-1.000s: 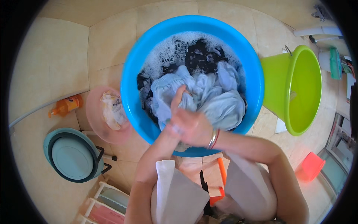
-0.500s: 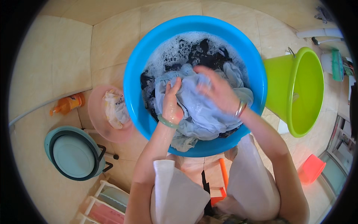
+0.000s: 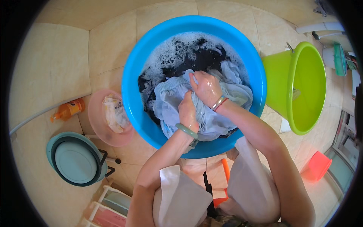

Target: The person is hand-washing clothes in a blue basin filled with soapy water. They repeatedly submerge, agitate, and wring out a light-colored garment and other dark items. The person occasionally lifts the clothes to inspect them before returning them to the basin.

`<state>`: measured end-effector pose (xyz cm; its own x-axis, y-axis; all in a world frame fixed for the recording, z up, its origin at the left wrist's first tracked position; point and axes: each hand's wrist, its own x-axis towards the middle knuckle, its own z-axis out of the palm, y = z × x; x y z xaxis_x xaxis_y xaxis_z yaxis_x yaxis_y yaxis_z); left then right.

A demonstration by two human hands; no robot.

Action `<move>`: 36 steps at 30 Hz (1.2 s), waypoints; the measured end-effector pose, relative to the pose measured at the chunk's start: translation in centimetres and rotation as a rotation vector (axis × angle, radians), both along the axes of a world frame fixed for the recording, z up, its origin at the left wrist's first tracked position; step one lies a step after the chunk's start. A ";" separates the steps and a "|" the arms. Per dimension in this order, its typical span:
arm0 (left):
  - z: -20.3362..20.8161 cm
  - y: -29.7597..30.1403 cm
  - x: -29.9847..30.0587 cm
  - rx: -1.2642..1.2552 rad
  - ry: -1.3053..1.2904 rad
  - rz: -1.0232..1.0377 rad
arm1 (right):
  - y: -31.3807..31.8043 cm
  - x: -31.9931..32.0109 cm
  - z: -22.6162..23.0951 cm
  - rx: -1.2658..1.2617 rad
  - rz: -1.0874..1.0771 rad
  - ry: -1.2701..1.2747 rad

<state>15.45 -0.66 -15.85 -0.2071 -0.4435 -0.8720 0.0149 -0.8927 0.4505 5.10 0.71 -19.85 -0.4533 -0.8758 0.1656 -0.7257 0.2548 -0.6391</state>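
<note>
Head view: left hand [image 3: 188, 111] and right hand [image 3: 207, 87] grasp a wet, pale-blue garment [image 3: 213, 123] inside a round blue washtub [image 3: 131, 89], beside black cloth [image 3: 206, 59] in sudsy water [image 3: 168, 51].

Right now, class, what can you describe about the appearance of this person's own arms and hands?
Both arms are bare, with no sleeves showing, and neither hand is gloved. A smooth, rounded green bangle circles the wrist of the left hand. The right hand has a shiny metallic bangle and a thin red band at its wrist.
</note>
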 end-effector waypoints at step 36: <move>-1.4 -4.5 3.1 0.033 0.356 0.063 | 3.3 0.8 5.8 -0.047 0.234 -0.302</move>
<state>18.60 -5.13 -17.30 -0.4730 -0.4377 -0.7646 0.2211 -0.8991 0.3779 5.89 4.00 -14.08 -0.2763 -0.9561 0.0972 -0.5379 0.0701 -0.8401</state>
